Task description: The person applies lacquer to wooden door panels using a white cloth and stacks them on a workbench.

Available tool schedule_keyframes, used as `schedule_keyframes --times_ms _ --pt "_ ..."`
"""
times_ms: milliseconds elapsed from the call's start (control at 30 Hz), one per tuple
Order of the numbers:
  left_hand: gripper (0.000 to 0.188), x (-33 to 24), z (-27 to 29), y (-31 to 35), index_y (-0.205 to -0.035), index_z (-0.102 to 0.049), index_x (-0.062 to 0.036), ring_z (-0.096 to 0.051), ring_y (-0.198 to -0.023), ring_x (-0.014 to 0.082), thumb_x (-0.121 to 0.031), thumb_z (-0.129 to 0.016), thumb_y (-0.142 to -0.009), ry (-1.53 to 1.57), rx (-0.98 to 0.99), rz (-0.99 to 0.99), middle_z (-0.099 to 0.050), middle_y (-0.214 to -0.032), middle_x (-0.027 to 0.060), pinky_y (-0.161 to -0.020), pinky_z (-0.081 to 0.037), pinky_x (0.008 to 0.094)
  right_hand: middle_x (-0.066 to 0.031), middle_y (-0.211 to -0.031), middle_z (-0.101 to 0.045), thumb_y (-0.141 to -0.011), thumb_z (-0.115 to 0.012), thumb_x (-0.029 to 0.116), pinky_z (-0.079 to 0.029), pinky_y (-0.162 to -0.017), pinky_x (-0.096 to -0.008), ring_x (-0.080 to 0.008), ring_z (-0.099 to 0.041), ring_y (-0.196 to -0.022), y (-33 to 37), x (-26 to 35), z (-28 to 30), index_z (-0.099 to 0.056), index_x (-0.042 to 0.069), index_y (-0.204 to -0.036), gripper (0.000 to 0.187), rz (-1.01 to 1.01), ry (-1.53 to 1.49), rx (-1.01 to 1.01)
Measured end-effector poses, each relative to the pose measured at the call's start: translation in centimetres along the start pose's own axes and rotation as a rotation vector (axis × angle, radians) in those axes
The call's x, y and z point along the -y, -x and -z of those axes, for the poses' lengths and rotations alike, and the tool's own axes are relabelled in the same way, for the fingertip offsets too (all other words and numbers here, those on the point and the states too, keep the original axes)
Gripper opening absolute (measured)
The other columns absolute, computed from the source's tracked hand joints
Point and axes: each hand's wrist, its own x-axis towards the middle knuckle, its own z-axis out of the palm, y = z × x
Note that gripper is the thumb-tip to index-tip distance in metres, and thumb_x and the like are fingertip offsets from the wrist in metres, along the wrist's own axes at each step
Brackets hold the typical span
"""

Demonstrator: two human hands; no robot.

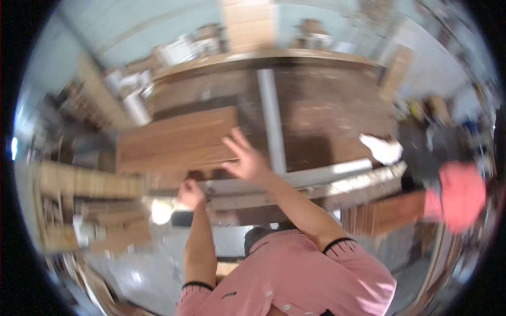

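Observation:
A reddish-brown wooden board (176,139) lies on the left part of the brown workbench (337,116). My right hand (246,160) is at the board's right end, fingers spread apart, with the fingertips over or against its edge; nothing shows in its grasp. Close to the board's near edge, my left hand (191,194) has its fingers curled together. A small dark patch shows just beyond those fingers, too blurred to name, and I cannot tell whether the hand grips it.
Pale strips (271,121) cross the bench and run along its front. A white crumpled thing (382,148) lies at its right end. Stacked brown boards (387,213) are below right, beside a blurred pink-red shape (461,195). Wooden pieces (92,181) stand at left.

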Motion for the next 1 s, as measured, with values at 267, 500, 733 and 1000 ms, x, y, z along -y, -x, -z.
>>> schedule_keyframes --times_ms 267,500,733,1000 --pt "0.032 0.9 0.5 0.5 -0.096 -0.070 -0.0159 -0.067 -0.089 0.0339 -0.044 -0.053 -0.096 -0.202 0.058 -0.041 -0.075 -0.099 0.0087 -0.086 -0.040 0.0465 -0.0164 -0.148 -0.050 -0.098 -0.063 0.034 -0.041 -0.112 -0.0461 -0.0361 -0.049 -0.134 14.8 0.9 3.2 -0.057 0.009 -0.139 0.049 -0.406 0.175 -0.115" --pt "0.046 2.3 -0.4 -0.5 -0.115 -0.072 -0.0184 -0.068 -0.094 0.0301 -0.052 -0.047 -0.097 -0.287 0.129 -0.079 -0.075 -0.110 0.0067 -0.096 -0.038 0.0448 -0.0131 -0.122 -0.068 -0.092 -0.069 0.020 -0.054 -0.092 -0.0411 -0.0320 -0.065 -0.108 34.9 5.4 9.4 -0.068 0.012 -0.122 0.031 -0.669 0.438 -0.563" --pt "0.059 2.6 0.3 -0.4 -0.133 -0.066 -0.0143 -0.064 -0.116 0.0338 -0.058 -0.049 -0.098 -0.351 0.301 -0.185 -0.068 -0.131 0.0109 -0.105 -0.038 0.0490 -0.0157 -0.108 -0.068 -0.089 -0.069 0.011 -0.053 -0.092 -0.0375 -0.0280 -0.067 -0.102 49.7 1.2 21.5 -0.068 0.001 -0.114 0.028 -0.641 0.729 -1.378" --pt "0.051 5.1 -1.3 5.6 -0.122 -0.066 0.0001 -0.063 -0.108 0.0396 -0.045 -0.055 -0.102 -0.305 0.201 -0.612 -0.067 -0.119 0.0229 -0.090 -0.051 0.0510 -0.0252 -0.138 -0.052 -0.079 -0.076 0.052 -0.042 -0.110 -0.0468 -0.0426 -0.050 -0.128 56.1 -4.9 32.9 -0.047 0.002 -0.144 0.087 -1.553 0.445 -1.619"
